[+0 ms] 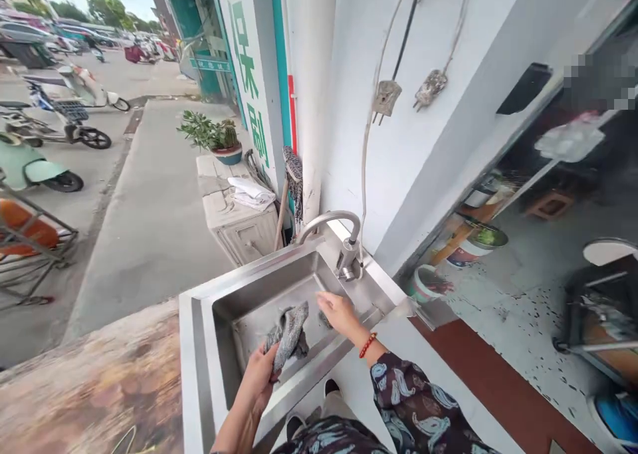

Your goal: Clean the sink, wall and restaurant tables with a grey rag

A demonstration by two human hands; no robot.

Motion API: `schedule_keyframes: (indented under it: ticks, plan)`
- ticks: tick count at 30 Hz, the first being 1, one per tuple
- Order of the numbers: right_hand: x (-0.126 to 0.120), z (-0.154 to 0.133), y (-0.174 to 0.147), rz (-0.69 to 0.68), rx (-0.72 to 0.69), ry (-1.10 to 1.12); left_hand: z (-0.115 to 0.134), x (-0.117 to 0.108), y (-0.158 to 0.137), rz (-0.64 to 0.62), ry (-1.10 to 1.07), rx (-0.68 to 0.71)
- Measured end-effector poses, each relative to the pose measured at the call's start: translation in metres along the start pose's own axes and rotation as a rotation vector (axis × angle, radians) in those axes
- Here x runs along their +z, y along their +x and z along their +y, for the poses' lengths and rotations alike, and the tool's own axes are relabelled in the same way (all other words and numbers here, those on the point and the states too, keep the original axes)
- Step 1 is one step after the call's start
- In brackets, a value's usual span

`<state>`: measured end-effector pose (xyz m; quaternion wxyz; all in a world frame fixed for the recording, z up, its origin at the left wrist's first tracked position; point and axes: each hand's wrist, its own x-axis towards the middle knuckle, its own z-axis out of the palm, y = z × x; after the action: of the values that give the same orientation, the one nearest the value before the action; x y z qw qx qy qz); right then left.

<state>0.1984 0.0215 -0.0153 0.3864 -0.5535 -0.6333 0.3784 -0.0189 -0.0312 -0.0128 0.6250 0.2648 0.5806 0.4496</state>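
Note:
A crumpled grey cloth hangs in folds above the basin of a stainless steel sink. My left hand is closed around its lower left end. To the right of the cloth and apart from it, my right hand is over the sink's right side, its fingers loosely extended to the left with nothing seen in them. Below that hand a small dark patch shows, too hidden to name. A curved metal faucet stands at the sink's back corner; I cannot tell whether water runs.
Behind the sink are a pale cabinet bearing white folded cloth and a potted plant, and a mop. Two plugs hang on the wall. A bucket and a dark cart stand to the right.

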Motion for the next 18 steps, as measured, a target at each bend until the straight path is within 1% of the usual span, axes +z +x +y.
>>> schedule_keyframes:
  ticks: [2,3,4,5,7,8,10,12,15,18]
  plan:
    - [-0.022,0.003,0.019,0.199,-0.077,-0.176,0.002,-0.004,0.012,0.009,0.023,-0.001]
    - [-0.031,0.006,0.027,0.254,-0.100,-0.260,0.004,-0.005,0.018,0.014,0.045,0.004]
    - [-0.037,0.010,0.034,0.270,-0.093,-0.327,0.006,-0.004,0.025,0.000,0.068,0.020]
    - [-0.041,0.016,0.040,0.252,-0.062,-0.370,0.008,-0.003,0.031,-0.010,0.089,0.032]
    - [-0.038,0.030,0.045,0.163,0.014,-0.391,0.013,0.001,0.040,-0.025,0.117,0.048]
    - [-0.034,0.038,0.045,0.114,0.031,-0.377,0.015,0.003,0.044,-0.022,0.121,0.047]
    - [-0.024,0.053,0.043,0.052,0.023,-0.333,0.020,0.010,0.050,-0.013,0.128,0.041]
    - [-0.016,0.063,0.041,0.032,0.010,-0.283,0.025,0.018,0.056,0.001,0.134,0.042]
    - [-0.011,0.070,0.043,0.040,0.023,-0.180,0.032,0.033,0.070,0.028,0.143,0.048]
    - [-0.002,0.072,0.050,0.103,0.107,-0.024,0.040,0.052,0.086,0.033,0.147,0.055]
